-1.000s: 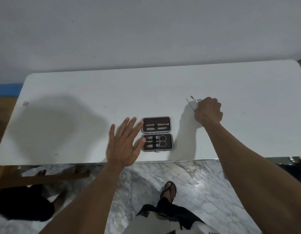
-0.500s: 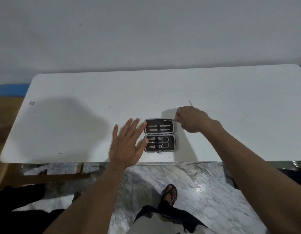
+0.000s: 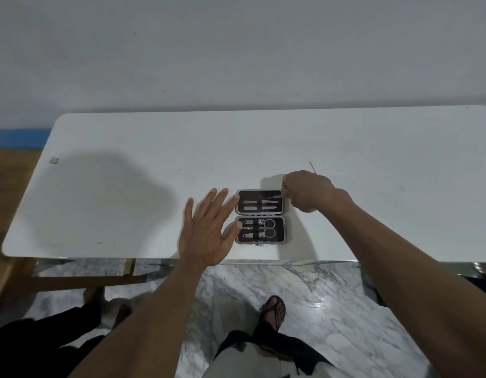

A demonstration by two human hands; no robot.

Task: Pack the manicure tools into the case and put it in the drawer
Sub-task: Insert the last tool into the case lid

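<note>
Leftmost, the left hand [image 3: 206, 230] lies flat with fingers spread straight on the white worktop [image 3: 113, 203], its fingertips touching the left edge of the open case [image 3: 261, 216] at centre frame. Both halves of the case hold strapped tools; scissors [image 3: 269, 227] sit in the lower half. At the case's upper right corner, the right hand [image 3: 307, 190] is curled, pinching a thin metal tool [image 3: 272, 198] over the upper half. Another slim tool [image 3: 312, 167] lies just beyond that hand.
</note>
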